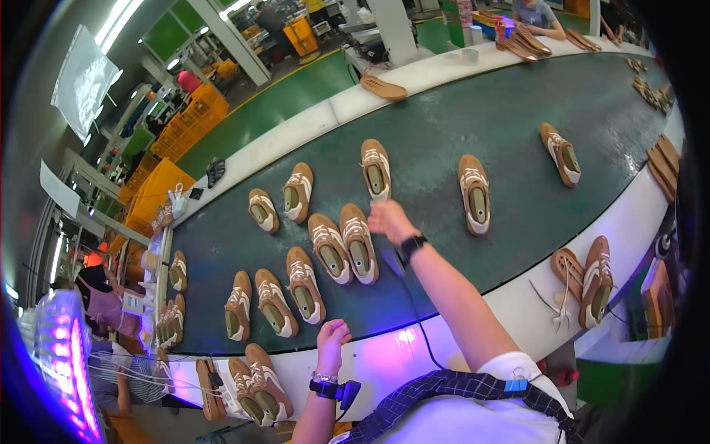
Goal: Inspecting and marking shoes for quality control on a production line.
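My right hand reaches over the green belt, its fingers closed at the heel of a tan sneaker with white laces. The sneaker rests on the belt, toe pointing away from me. A pair of matching sneakers stands just left of that hand. Near the belt's front edge, my left hand hovers with curled fingers, and nothing shows in it. The nearest shoe to it is another tan sneaker. Both wrists wear black bands.
Several more sneakers stand on the belt, including one to the right. On the white ledge lie a sneaker pair, a single sneaker and tan soles. A black cable crosses the front edge. A co-worker sits across the belt.
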Motion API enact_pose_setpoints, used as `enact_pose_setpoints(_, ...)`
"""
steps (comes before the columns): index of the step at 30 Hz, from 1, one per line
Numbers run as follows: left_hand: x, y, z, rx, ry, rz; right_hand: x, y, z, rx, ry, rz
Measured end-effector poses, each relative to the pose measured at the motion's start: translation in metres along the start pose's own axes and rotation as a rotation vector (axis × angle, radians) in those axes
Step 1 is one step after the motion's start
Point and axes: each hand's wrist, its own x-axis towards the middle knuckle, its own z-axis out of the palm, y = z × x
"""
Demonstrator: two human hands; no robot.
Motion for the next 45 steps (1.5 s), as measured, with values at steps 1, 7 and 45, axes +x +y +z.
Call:
enact_pose_setpoints(1,0.01,-0.002,-0.002,-0.004,0.023,-0.001,-0.028,0.003,0.007,-0.056,-0.143,0.058)
enact_pose_setpoints(7,0.113,0.009,0.034,0.244,0.157,0.039,-0.144,0.027,-0.07,-0.152,-0.095,0.326)
enact_pose_setpoints(45,0.213,-0.002,0.076,0.192,0.009,0.021,-0.273,0.027,-0.138,0.506,-0.198,0.07)
